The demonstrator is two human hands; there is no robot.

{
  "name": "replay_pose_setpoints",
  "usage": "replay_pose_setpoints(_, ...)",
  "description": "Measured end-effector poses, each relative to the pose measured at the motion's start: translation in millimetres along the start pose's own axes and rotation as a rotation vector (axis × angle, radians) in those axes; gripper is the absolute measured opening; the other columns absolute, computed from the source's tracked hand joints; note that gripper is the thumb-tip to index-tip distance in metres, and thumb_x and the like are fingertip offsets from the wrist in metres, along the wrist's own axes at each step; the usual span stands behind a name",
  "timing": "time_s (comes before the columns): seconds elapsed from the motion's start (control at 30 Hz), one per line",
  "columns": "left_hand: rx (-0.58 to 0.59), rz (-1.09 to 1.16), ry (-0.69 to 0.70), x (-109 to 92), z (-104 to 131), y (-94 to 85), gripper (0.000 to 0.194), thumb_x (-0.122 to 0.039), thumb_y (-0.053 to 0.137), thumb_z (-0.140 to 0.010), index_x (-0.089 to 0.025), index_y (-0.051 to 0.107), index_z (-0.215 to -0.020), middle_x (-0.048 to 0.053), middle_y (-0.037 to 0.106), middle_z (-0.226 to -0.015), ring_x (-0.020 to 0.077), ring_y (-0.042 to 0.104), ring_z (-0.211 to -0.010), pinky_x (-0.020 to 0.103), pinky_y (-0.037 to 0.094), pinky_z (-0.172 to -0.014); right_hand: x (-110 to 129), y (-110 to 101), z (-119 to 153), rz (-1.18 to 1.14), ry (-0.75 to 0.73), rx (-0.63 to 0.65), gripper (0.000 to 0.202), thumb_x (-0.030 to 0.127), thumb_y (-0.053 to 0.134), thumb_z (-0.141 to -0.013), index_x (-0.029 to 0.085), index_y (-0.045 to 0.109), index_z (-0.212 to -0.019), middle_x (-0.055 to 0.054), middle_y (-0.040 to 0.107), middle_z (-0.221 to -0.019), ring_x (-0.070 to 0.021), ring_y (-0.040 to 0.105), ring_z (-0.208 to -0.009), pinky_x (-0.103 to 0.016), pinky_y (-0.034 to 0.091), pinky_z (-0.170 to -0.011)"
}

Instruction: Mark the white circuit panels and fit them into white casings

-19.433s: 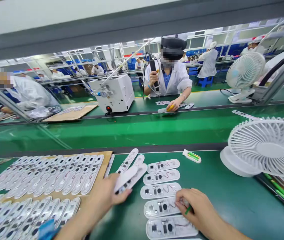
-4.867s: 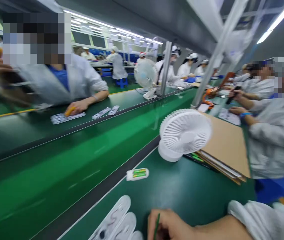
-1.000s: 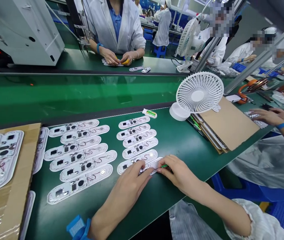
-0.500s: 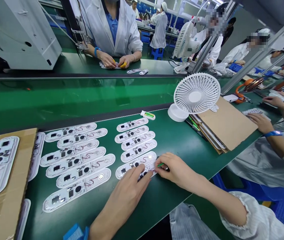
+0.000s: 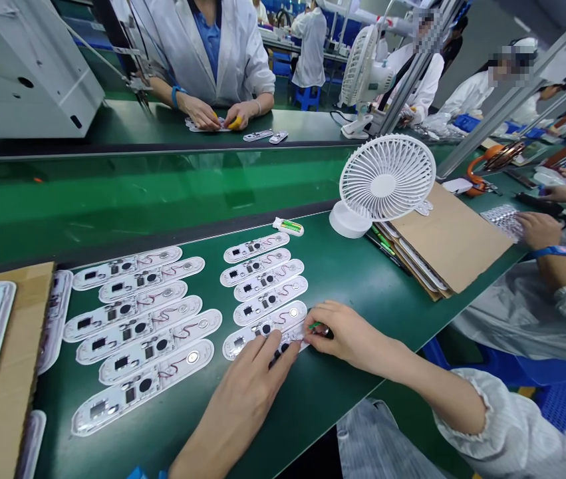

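Note:
A white oblong casing with a circuit board (image 5: 290,338) lies at the near end of the right-hand column, mostly covered by my hands. My left hand (image 5: 245,392) rests on it, fingers stretched out and apart over the board. At the casing's right end, my right hand (image 5: 345,334) is closed in a pinch around a slim tool with a green part (image 5: 316,325) and a dark, shiny part. The tool's tip is hidden by my fingers. Just beyond, a similar casing (image 5: 263,330) shows its board, thin red wires and a round silver disc.
Several like casings (image 5: 145,386) lie in rows at left, beside a cardboard sheet (image 5: 10,399) bearing more. A white fan (image 5: 382,185) stands behind, near a cardboard stack (image 5: 462,243) and a green-and-white tube (image 5: 288,227). Co-workers' hands (image 5: 539,229) are at right; another person (image 5: 213,60) sits opposite.
The whole view has shifted slightly, with the things on the table now a little further left. My hands keep their places on the casing. A co-worker's hand at right has moved.

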State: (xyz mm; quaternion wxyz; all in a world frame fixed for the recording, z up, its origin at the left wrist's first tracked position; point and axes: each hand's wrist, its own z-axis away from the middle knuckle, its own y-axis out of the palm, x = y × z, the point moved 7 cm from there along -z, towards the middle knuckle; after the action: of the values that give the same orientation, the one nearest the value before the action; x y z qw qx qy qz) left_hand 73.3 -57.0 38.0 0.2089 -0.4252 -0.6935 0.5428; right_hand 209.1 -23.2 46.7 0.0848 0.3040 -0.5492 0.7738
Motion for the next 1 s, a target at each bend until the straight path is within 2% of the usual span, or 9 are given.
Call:
replay_pose_setpoints(0.13, 0.040, -0.099, 0.010, -5, 0, -3.5, 0.056, 0.004, 0.028, -0.084, -0.018, 0.053, -0.129, 0.011, 0.065, -0.111, 0.0218, 0.061, -0.088, 0.032, 0.051, -0.074, 8, 0, -1, 0.150, -0.031, 0.005, 0.013, 0.013, 0.060, -0.087, 0.019, 0.055, -0.077, -0.002, 0.060, -0.073, -0.0191, 0.052, -0.071, -0.031, 0.041, -0.069)
replay_pose_setpoints(0.27, 0.031, -0.170, 0.028, -9, 4, -2.6, 0.059, 0.007, 0.030, -0.080, -0.016, 0.053, -0.128, 0.011, 0.065, -0.110, 0.0220, 0.060, -0.089, 0.033, 0.048, -0.077, 15, 0, 0, 0.262, -0.085, -0.016, 0.012, 0.012, 0.057, -0.088, 0.018, 0.055, -0.078, -0.005, 0.063, -0.078, -0.0215, 0.054, -0.075, -0.034, 0.041, -0.070)
replay_pose_setpoints(0.4, 0.075, -0.220, 0.032, -11, 6, 3.3, 0.063, 0.008, 0.029, -0.079, -0.017, 0.052, -0.131, 0.010, 0.064, -0.112, 0.0210, 0.058, -0.088, 0.032, 0.045, -0.079, 11, 1, 2, 0.167, -0.049, -0.004, 0.012, 0.010, 0.059, -0.088, 0.018, 0.056, -0.079, -0.004, 0.063, -0.076, -0.0204, 0.056, -0.074, -0.033, 0.043, -0.070)
replay_pose_setpoints(0.6, 0.094, -0.329, 0.113, -18, 5, 4.9, 0.060, 0.005, 0.029, -0.081, -0.012, 0.049, -0.134, 0.015, 0.062, -0.112, 0.0239, 0.056, -0.084, 0.037, 0.044, -0.077, 3, 1, 4, -0.026, -0.027, -0.032, 0.008, 0.009, 0.060, -0.088, 0.016, 0.058, -0.088, -0.006, 0.065, -0.089, -0.0195, 0.061, -0.082, -0.030, 0.047, -0.072)
replay_pose_setpoints(0.8, 0.072, -0.309, 0.116, -15, 5, 3.2, 0.059, 0.005, 0.030, -0.081, -0.013, 0.049, -0.134, 0.013, 0.062, -0.114, 0.0230, 0.056, -0.088, 0.035, 0.044, -0.079, -1, 6, 7, -0.016, -0.029, -0.098, 0.011, 0.009, 0.061, -0.085, 0.019, 0.056, -0.084, -0.003, 0.062, -0.083, -0.0174, 0.058, -0.073, -0.028, 0.045, -0.065)
replay_pose_setpoints(1.0, 0.080, -0.215, 0.053, -7, 8, 3.8, 0.066, 0.005, 0.030, -0.080, -0.021, 0.047, -0.138, 0.010, 0.063, -0.116, 0.0204, 0.057, -0.085, 0.032, 0.046, -0.078, 1, 5, 3, 0.063, 0.015, -0.114, 0.007, 0.014, 0.061, -0.088, 0.017, 0.057, -0.083, -0.006, 0.064, -0.083, -0.0217, 0.059, -0.078, -0.034, 0.046, -0.071)
